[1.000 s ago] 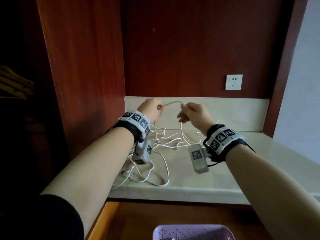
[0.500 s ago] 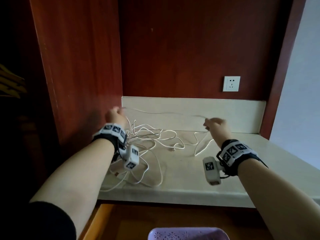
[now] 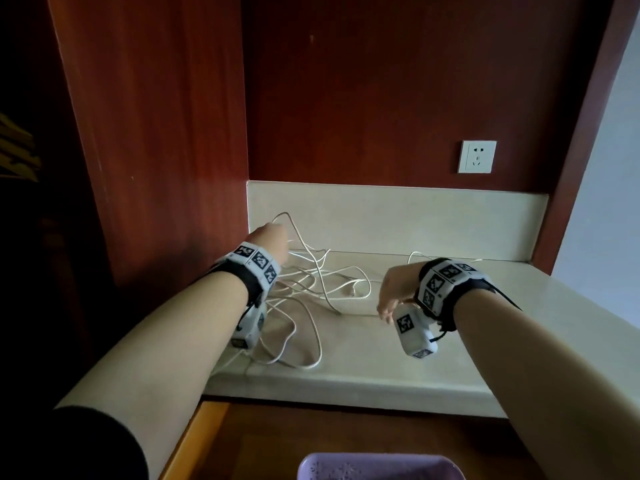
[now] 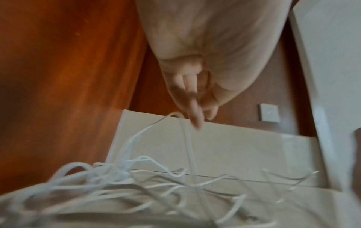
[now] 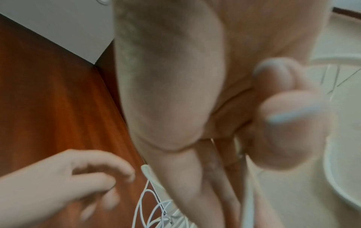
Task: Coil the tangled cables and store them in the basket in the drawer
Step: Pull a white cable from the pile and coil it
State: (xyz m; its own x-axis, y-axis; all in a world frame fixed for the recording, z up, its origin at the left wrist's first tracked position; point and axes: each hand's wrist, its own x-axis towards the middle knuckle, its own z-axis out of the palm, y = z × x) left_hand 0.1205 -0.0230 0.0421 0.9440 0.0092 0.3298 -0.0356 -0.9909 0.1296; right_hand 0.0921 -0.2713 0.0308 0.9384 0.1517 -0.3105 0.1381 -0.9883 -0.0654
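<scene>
A tangle of white cables [image 3: 311,289] lies on the left half of the beige counter [image 3: 485,323]. My left hand [image 3: 273,237] is raised at the back left by the wooden side wall and pinches a cable loop [image 3: 285,216] that arches above it; the left wrist view shows that loop [image 4: 171,115] hanging off my fingertips [image 4: 195,120]. My right hand [image 3: 389,299] hangs low over the middle of the counter, fingers pointing down, and holds a thin strand [image 3: 360,315]. In the right wrist view the strand [image 5: 247,192] runs down beside my fingers [image 5: 215,177]. The purple basket [image 3: 377,465] shows at the bottom edge.
The basket sits in an open wooden drawer [image 3: 214,441] under the counter's front edge. Red-brown wood panels [image 3: 156,133] close in the left and back. A white wall socket [image 3: 477,156] is at the back right. A loose cable end [image 3: 415,254] lies behind my right wrist.
My hands first drew apart and stretched a strand tight. Since then my right hand has dropped down and left toward the counter, and the strand between the hands has gone slack.
</scene>
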